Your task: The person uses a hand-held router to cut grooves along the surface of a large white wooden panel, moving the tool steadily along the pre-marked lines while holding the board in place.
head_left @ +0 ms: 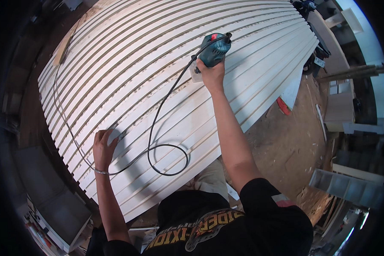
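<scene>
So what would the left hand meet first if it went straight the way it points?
The left hand would most likely meet the grooved white panel just ahead; whether the two touch now is unclear.

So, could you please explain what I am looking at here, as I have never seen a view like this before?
Of course. There is no machine arm here, only a person using two bare hands. The picture comes from the left of two wide fisheye cameras worn on the head, looking down, which is why straight edges bend near the rim.

The right hand grips a teal power tool, perhaps a sander, over long pale strips lying side by side. Its dark cord makes a loop on them and runs past the left wrist. The left hand holds nothing visible; whether it touches the strips is unclear. A wooden piece lies toward the far left edge.
</scene>
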The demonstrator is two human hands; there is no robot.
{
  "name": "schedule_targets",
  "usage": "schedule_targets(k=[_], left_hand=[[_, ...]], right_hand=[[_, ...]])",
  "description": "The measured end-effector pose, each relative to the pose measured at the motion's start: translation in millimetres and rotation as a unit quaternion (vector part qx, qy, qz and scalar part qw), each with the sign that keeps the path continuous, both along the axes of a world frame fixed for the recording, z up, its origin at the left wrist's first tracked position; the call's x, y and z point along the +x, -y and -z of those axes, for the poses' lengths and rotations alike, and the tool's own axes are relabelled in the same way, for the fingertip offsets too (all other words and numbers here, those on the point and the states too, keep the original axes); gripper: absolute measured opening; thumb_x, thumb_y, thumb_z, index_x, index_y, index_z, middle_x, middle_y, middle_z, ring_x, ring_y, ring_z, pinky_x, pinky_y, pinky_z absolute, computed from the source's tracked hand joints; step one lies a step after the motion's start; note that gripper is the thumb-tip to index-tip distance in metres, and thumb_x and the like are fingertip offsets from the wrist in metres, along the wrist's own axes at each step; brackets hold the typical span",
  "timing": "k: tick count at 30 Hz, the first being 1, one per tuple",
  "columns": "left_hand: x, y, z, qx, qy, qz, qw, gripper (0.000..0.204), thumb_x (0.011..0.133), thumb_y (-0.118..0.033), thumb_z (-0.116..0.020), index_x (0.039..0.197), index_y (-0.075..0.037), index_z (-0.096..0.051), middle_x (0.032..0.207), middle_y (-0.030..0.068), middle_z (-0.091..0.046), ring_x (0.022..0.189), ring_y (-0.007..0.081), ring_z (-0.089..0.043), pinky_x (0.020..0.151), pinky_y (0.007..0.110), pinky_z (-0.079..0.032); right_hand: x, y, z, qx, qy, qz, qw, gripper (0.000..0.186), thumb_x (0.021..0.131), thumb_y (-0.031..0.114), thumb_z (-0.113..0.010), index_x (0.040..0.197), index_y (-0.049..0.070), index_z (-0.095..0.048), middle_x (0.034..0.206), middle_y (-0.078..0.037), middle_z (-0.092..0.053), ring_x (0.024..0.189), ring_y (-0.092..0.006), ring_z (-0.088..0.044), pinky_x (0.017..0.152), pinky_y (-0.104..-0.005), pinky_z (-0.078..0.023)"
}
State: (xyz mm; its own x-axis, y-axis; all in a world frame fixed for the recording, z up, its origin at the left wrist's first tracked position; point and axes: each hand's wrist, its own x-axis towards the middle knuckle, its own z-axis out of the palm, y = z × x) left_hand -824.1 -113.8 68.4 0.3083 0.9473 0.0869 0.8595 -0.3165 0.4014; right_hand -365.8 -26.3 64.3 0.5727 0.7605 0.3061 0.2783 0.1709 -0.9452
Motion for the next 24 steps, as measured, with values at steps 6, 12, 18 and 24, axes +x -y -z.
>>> schedule_targets(k=[6, 12, 18, 24], left_hand=[[36.0, -22.3, -5.6, -0.029, 0.004, 0.038, 0.999, 0.037, 0.083, -0.013, -0.081, 0.117, -0.003, -0.072, 0.111, 0.0155, -0.068, 0.102, 0.0331, -0.066, 0.090, 0.042, -0.055], [109.9, -54.1, -17.0, -0.089, -0.008, 0.049, 0.995, 0.039, 0.083, -0.016, -0.081, 0.119, -0.005, -0.071, 0.111, 0.0133, -0.069, 0.099, 0.0322, -0.067, 0.087, 0.042, -0.056], [240.4, -67.1, -14.7, -0.062, 0.034, -0.025, 0.997, 0.037, 0.088, -0.019, -0.079, 0.121, -0.005, -0.070, 0.118, 0.0147, -0.069, 0.108, 0.0334, -0.065, 0.094, 0.042, -0.053], [372.1, -96.3, 0.7, 0.014, 0.021, -0.014, 1.000, 0.039, 0.089, -0.017, -0.078, 0.126, -0.007, -0.068, 0.121, 0.0147, -0.069, 0.112, 0.0338, -0.065, 0.097, 0.043, -0.053]], right_hand=[[60.5, -20.2, -9.4, -0.014, -0.003, 0.017, 1.000, 0.068, 0.077, 0.012, -0.084, 0.135, 0.003, -0.048, 0.120, -0.015, -0.067, 0.108, -0.0282, -0.067, 0.095, -0.0397, -0.053], [141.6, -44.2, -3.0, -0.017, -0.022, 0.017, 0.999, 0.070, 0.077, 0.012, -0.084, 0.136, 0.003, -0.048, 0.120, -0.016, -0.067, 0.109, -0.0287, -0.067, 0.097, -0.0406, -0.052], [198.0, -56.3, -9.0, -0.016, -0.022, 0.014, 1.000, 0.065, 0.076, 0.011, -0.084, 0.130, 0.003, -0.049, 0.117, -0.016, -0.066, 0.106, -0.0302, -0.066, 0.094, -0.0422, -0.051], [261.9, -76.8, -12.0, 0.005, -0.027, 0.014, 1.000, 0.062, 0.076, 0.010, -0.084, 0.127, 0.001, -0.051, 0.112, -0.016, -0.065, 0.101, -0.0299, -0.065, 0.091, -0.0413, -0.051]])
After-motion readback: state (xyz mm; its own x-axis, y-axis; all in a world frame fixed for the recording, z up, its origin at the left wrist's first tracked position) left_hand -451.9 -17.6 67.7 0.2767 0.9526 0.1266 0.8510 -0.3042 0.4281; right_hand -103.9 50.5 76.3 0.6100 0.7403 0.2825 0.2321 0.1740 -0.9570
